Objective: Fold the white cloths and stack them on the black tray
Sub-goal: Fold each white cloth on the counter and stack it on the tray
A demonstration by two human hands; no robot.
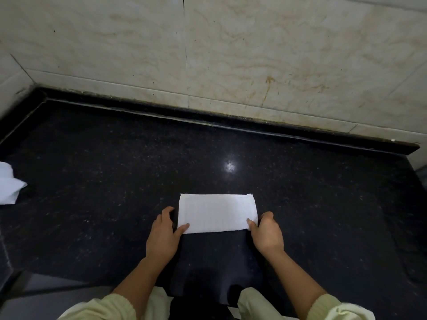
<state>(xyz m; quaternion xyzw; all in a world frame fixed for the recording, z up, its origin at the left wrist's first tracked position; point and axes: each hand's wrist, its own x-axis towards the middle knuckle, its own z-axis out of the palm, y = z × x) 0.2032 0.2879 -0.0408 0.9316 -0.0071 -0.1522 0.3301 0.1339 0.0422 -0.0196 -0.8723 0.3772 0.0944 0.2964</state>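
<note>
The folded white cloth [217,213] lies flat on the black counter [115,181], the left hand [163,236] pinching its near left corner and the right hand [265,234] its near right corner, fingers [167,211] curled; a crumpled cloth [9,185] lies well to its left.

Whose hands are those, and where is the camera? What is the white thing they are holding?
There is no machine here, only a person. The camera sits on the person's head and looks down, so you see what they see. The left hand and the right hand each pinch a near corner of a folded white cloth, which lies flat on a shiny black counter. Another white cloth, crumpled, lies at the left edge. Behind the counter is a tiled wall. Pale sleeves cover the arms.
</note>
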